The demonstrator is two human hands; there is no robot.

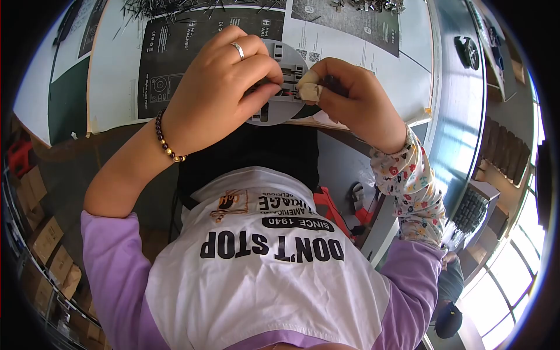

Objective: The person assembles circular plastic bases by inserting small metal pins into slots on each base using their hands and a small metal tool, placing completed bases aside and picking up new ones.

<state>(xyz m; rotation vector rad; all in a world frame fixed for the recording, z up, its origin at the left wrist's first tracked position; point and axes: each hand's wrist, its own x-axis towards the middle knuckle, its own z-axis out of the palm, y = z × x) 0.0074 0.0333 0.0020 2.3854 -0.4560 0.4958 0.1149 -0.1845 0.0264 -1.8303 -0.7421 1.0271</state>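
Shirt: nearest the camera, white front with lilac sleeves; printed text reads "DON'T STOP" and "SINCE 1940", upside down in this view.
Left hand: closed; fingertips pinched on the grey round part at its left side; 1 ring on a finger, 1 dark bead bracelet at the wrist.
Right hand: closed; thumb and forefinger pinched on a small dark piece at the right side of the grey round part. Fingertips carry pale finger covers. What the dark piece is cannot be told.
Right sleeve: floral-print cuff over the forearm.
Grey round part: flat grey disc with rectangular slots, held between both hands, above the near edge of the worktop. Much of it is hidden by the fingers.
Worktop: pale surface under the hands, covered mostly by printed sheets.
Printed sheets: white paper with black panels and QR codes, lying flat under the hands and running to the far edge of the worktop.
Small metal pieces: loose pile on the sheets at the far edge, left of centre; a 2nd pile at the far edge, right of centre.
Cardboard boxes: stacked off the worktop, at the left.
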